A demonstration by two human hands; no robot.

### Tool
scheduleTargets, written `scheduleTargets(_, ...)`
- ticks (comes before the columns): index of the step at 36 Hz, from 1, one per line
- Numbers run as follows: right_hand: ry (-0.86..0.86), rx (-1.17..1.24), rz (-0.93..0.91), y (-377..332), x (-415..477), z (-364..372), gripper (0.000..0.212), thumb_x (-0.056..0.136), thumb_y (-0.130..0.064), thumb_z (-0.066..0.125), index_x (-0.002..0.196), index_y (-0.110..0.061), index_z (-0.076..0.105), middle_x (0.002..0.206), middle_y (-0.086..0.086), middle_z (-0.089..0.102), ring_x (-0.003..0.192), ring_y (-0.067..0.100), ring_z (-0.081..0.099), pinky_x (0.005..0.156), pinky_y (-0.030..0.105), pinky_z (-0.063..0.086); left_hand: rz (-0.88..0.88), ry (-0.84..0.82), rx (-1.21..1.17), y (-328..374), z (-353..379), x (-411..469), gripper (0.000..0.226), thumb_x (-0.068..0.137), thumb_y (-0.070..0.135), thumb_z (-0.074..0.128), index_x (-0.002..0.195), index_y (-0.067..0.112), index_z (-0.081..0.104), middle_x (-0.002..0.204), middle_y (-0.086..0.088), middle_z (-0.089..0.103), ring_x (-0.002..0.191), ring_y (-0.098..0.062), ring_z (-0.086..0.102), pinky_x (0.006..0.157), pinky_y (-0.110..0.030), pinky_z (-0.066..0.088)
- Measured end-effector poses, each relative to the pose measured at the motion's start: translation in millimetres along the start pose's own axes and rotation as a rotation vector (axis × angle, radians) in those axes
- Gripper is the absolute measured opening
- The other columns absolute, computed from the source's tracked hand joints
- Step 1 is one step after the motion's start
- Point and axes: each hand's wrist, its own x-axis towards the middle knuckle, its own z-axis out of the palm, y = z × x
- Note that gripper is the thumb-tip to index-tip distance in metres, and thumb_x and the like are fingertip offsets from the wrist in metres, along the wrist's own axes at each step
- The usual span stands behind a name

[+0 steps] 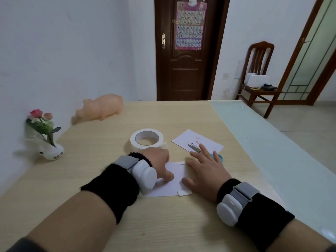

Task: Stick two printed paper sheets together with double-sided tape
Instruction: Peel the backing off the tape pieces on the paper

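Note:
A white paper sheet lies on the wooden table in front of me, with a strip of tape along its right edge and a short strip at its top. My left hand has curled fingers and presses a fingertip on the sheet. My right hand lies flat, fingers spread, over the sheet's right edge. A second printed sheet lies further back on the right. The white roll of double-sided tape stands behind my left hand.
Small scissors with a blue handle lie on the second sheet, partly under my right fingers. A pink toy pig and a small flower vase stand at the back left. A glass strip borders the table's right side.

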Motion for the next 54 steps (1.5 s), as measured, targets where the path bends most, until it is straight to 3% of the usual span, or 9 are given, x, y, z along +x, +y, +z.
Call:
scheduleTargets(7, 0.002, 0.022, 0.004, 1.3, -0.2, -0.4, 0.068, 0.081, -0.065, 0.043, 0.138, -0.030, 0.038, 0.153, -0.009, 0.020, 0.145, 0.016, -0.014, 0.116, 0.050, -0.005, 0.017, 0.007, 0.040, 2.1, -1.6, 3.8, 0.039, 0.061, 0.052, 0.069, 0.076, 0.019, 0.057, 0.079, -0.001, 0.057, 0.066, -0.021, 0.049, 0.059, -0.030, 0.038)
scheduleTargets(16, 0.024, 0.037, 0.012, 1.7, 0.8, -2.4, 0.068, 0.079, -0.065, 0.050, 0.136, -0.029, 0.041, 0.152, -0.010, 0.023, 0.145, 0.015, -0.012, 0.117, 0.048, -0.006, 0.022, 0.019, -0.126, 3.9, -5.3, -3.7, 0.054, 0.069, 0.041, 0.073, 0.112, 0.026, 0.046, 0.100, 0.008, 0.055, 0.085, -0.015, 0.054, 0.076, -0.029, 0.046)
scheduleTargets(19, 0.051, 0.071, -0.003, 1.3, 2.1, -5.7, 0.060, 0.077, -0.061, 0.057, 0.129, -0.031, 0.049, 0.148, -0.012, 0.031, 0.145, 0.014, -0.008, 0.117, 0.045, -0.004, 0.048, 0.064, -0.237, -0.4, -9.0, -4.2, 0.029, 0.075, 0.036, 0.068, 0.099, 0.027, 0.054, 0.091, 0.009, 0.056, 0.076, -0.011, 0.053, 0.068, -0.026, 0.043)
scheduleTargets(21, 0.122, 0.169, -0.024, 1.5, 4.8, -6.4, 0.047, 0.078, -0.051, 0.064, 0.119, -0.027, 0.059, 0.140, -0.012, 0.042, 0.146, 0.013, 0.003, 0.118, 0.038, 0.005, 0.064, 0.089, -0.291, -4.6, -12.0, -5.2, 0.012, 0.078, 0.031, 0.067, 0.083, 0.027, 0.056, 0.078, 0.012, 0.057, 0.073, -0.009, 0.054, 0.065, -0.023, 0.042)
scheduleTargets(24, 0.284, 0.466, -0.002, 2.2, 9.3, -7.7, 0.020, 0.081, -0.032, 0.068, 0.099, -0.022, 0.067, 0.119, -0.009, 0.061, 0.135, 0.008, 0.034, 0.108, 0.021, 0.027, 0.083, 0.100, -0.397, -9.2, -15.7, -9.3, 0.017, 0.080, 0.027, 0.067, 0.070, 0.027, 0.053, 0.064, 0.015, 0.052, 0.062, -0.004, 0.050, 0.054, -0.015, 0.035)
scheduleTargets(28, 0.241, 0.936, 0.100, -4.4, 14.3, -21.6, 0.004, 0.081, -0.020, 0.068, 0.079, -0.022, 0.067, 0.087, -0.005, 0.070, 0.086, 0.010, 0.065, 0.077, 0.024, 0.051, 0.103, 0.099, -0.529, -12.4, -16.2, -17.1, 0.013, 0.079, 0.026, 0.068, 0.071, 0.024, 0.058, 0.064, 0.013, 0.054, 0.061, -0.004, 0.051, 0.054, -0.011, 0.039)
scheduleTargets(34, 0.069, 1.138, 0.114, -10.3, 22.7, -29.3, 0.012, 0.082, -0.019, 0.069, 0.071, -0.016, 0.067, 0.071, -0.002, 0.063, 0.066, 0.010, 0.055, 0.059, 0.023, 0.045, 0.093, 0.087, -0.712, -17.8, 0.5, -19.0, 0.011, 0.071, 0.027, 0.074, 0.072, 0.020, 0.065, 0.072, 0.007, 0.067, 0.066, -0.007, 0.059, 0.072, -0.031, 0.051)
scheduleTargets(46, 0.029, 1.257, 0.207, -8.5, 25.1, -15.0, 0.018, 0.083, -0.021, 0.069, 0.066, -0.016, 0.064, 0.066, 0.002, 0.060, 0.061, 0.016, 0.052, 0.059, 0.028, 0.043, 0.040, 0.185, -0.934, -12.8, 7.4, -14.8, 0.015, 0.080, 0.026, 0.070, 0.066, 0.023, 0.069, 0.060, 0.014, 0.063, 0.056, 0.001, 0.056, 0.056, -0.011, 0.044)
scheduleTargets(54, -0.010, 1.249, 0.152, -10.3, 27.2, -13.4, 0.015, 0.077, -0.021, 0.075, 0.068, -0.014, 0.066, 0.071, 0.005, 0.066, 0.068, 0.022, 0.058, 0.069, 0.037, 0.049, 0.044, 0.202, -0.937, -8.4, 11.6, -17.0, 0.016, 0.080, 0.027, 0.070, 0.064, 0.026, 0.068, 0.060, 0.015, 0.064, 0.058, 0.002, 0.058, 0.060, -0.014, 0.046)
